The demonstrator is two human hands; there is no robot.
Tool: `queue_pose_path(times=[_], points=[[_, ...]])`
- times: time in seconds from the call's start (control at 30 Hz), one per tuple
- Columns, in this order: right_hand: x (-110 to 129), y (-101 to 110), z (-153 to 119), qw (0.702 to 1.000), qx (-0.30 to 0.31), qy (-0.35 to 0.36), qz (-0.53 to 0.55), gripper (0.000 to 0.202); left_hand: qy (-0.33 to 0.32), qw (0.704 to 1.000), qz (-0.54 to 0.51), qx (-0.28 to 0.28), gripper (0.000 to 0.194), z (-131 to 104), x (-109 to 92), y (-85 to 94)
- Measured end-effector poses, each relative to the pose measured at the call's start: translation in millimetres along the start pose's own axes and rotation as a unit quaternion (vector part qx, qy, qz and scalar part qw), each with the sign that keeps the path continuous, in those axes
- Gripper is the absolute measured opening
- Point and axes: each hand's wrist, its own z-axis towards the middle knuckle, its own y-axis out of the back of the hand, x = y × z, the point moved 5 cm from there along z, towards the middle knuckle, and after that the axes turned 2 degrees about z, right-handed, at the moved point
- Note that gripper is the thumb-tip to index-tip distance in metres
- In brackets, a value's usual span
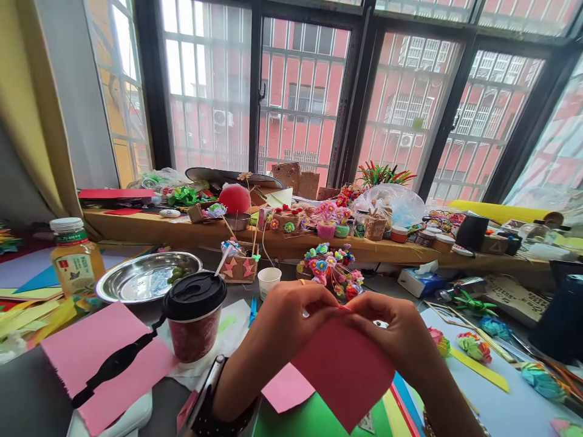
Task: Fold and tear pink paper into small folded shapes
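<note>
My left hand [296,312] and my right hand [387,321] meet at the upper corner of a pink sheet of paper [344,373]. The fingers of both are pinched on that corner, where a small reddish bit shows between the fingertips. From there the sheet hangs down, tilted like a diamond. Below it lie a second pink piece of paper [288,388] and a green sheet [285,422]. A watch with a dark dotted strap is on my left wrist.
To the left stand a lidded coffee cup [194,334], a metal plate [116,294] with green fruit, and a juice bottle [75,258]. Another pink sheet [132,364] lies nearby. A white paper cup [268,280] and crafted flowers [328,264] are behind my hands. Crumpled paper flowers [474,347] lie right.
</note>
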Motion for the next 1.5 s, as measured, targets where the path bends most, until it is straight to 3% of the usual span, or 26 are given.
queue_pose_path(times=[0.27, 0.5, 0.7, 1.0, 1.2, 1.43, 1.5], points=[[3.3, 3.0, -2.1, 0.998, -0.021, 0.032, -0.044, 0.012, -0.017, 1.0, -0.024, 0.009, 0.007, -0.7, -2.2, -3.9], [4.1, 6.5, -3.4, 0.999, -0.027, 0.032, -0.022, 0.012, -0.023, 0.999, -0.009, -0.043, 0.009, -1.3, -0.2, 2.4], [8.4, 7.9, -3.6, 0.995, -0.026, 0.082, -0.055, 0.014, -0.048, 0.998, 0.002, -0.032, 0.012, -1.6, -2.8, 0.2], [-1.8, 12.1, 1.9, 0.996, 0.016, 0.029, -0.079, 0.022, -0.004, 0.997, -0.006, -0.071, 0.017, 1.0, 9.6, 6.5], [-15.9, 25.0, 8.4, 0.996, -0.029, 0.019, -0.077, 0.022, 0.029, 0.993, 0.0, -0.113, 0.014, 1.4, 22.0, 20.4], [-17.9, 34.7, 11.3, 0.986, -0.13, 0.039, -0.101, 0.024, 0.021, 0.992, 0.04, -0.115, 0.014, 6.2, 21.2, 6.2], [-12.2, 28.3, 10.3, 0.986, -0.124, 0.064, -0.092, 0.027, 0.016, 0.994, 0.038, -0.102, 0.014, 7.4, 20.5, 2.2]])
